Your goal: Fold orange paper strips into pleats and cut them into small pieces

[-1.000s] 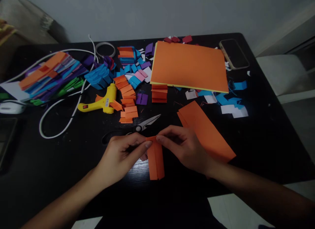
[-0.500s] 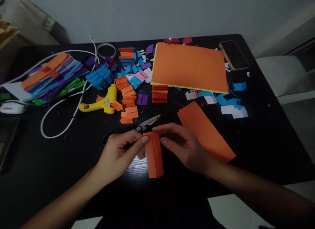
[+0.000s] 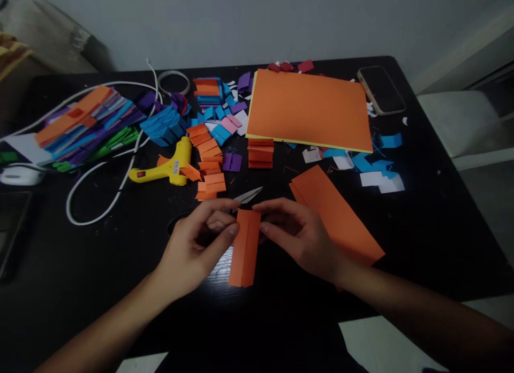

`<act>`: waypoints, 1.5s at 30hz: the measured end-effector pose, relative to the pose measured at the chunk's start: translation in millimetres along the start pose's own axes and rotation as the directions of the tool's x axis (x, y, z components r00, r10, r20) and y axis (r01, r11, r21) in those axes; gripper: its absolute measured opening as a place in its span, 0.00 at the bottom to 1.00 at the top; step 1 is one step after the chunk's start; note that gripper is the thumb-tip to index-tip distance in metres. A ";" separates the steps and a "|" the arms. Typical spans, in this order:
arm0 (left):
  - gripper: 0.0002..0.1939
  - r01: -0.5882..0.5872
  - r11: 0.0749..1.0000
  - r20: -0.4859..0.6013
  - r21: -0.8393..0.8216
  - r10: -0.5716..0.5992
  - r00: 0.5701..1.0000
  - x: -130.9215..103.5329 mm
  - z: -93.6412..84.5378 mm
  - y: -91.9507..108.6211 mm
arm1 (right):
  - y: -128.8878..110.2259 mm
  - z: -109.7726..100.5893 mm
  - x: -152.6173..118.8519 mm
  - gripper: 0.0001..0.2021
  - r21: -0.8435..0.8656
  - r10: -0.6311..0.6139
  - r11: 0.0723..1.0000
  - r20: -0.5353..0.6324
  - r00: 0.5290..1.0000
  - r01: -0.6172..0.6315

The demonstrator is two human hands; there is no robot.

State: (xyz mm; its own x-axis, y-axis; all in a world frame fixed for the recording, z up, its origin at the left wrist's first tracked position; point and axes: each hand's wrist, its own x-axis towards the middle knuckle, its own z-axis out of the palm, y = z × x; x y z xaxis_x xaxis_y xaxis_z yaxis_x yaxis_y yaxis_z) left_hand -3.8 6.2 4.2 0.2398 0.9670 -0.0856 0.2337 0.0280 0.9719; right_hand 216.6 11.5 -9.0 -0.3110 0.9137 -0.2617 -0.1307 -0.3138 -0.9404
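Observation:
A folded strip of orange paper (image 3: 244, 250) with a crease along its length stands between my two hands, tilted a little. My left hand (image 3: 198, 244) has its thumb and curled fingers at the strip's upper left edge. At the upper right corner, my right hand (image 3: 303, 236) grips with thumb and forefinger; its other fingers are partly hidden. Just behind the strip lies a pair of scissors (image 3: 249, 194), its handles mostly covered by my left hand. Beside my right hand is a larger folded orange sheet (image 3: 341, 215), partly under the forearm.
A yellow glue gun (image 3: 160, 172) lies to the left near small folded orange pieces (image 3: 211, 175). Orange and yellow sheets (image 3: 309, 111) are stacked at the back. A phone (image 3: 381, 89) rests far right. A white cable (image 3: 70, 202) loops around coloured paper bundles (image 3: 92, 121).
The strip's lower end has swung left, and its tilt has reversed. My left thumb has slid from its face to its edge. My left forefinger has risen over the scissors.

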 end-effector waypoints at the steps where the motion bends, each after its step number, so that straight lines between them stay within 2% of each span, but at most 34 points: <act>1: 0.13 -0.003 1.000 0.005 0.006 0.003 1.000 -0.6 0.2 -1.0 | 0.4 0.1 -0.1 0.12 -0.005 0.008 1.000 0.001 1.000 -0.008; 8: 0.12 -0.051 0.995 0.050 0.087 0.046 0.998 0.1 -0.5 -0.4 | -2.5 0.4 -1.6 0.14 -0.131 -0.073 0.988 0.084 0.994 0.084; 13: 0.12 -0.059 0.984 0.085 0.169 0.045 0.995 -0.3 -3.1 2.1 | -3.2 -0.6 -1.4 0.15 -0.122 -0.049 0.991 0.078 0.996 0.058; 22: 0.16 -0.083 0.993 0.139 0.088 0.070 0.988 1.3 -2.7 2.6 | -1.1 -0.5 0.3 0.12 -0.104 -0.039 0.994 0.046 0.998 0.044; 30: 0.15 -0.059 0.996 0.140 0.062 0.050 0.989 1.2 -0.9 2.4 | -2.4 -1.8 0.7 0.11 -0.146 -0.047 0.988 0.050 0.998 0.054; 40: 0.11 -0.077 0.996 0.130 0.043 0.070 0.989 2.5 -2.2 6.4 | -3.7 -4.2 -1.2 0.05 -0.299 -0.207 0.926 0.110 0.972 0.231; 45: 0.09 -0.071 0.997 0.115 0.035 0.066 0.991 2.5 -1.9 7.8 | -3.9 -3.8 -1.4 0.05 -0.249 -0.147 0.954 0.093 0.985 0.166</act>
State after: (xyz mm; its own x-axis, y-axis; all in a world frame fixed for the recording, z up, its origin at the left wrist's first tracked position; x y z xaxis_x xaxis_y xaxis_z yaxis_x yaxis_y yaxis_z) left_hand -3.2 9.3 12.1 0.3612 0.9314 -0.0456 0.2494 -0.0494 0.9671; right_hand 221.1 12.4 -5.7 -0.3746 0.9219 -0.0988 0.0583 -0.0830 -0.9948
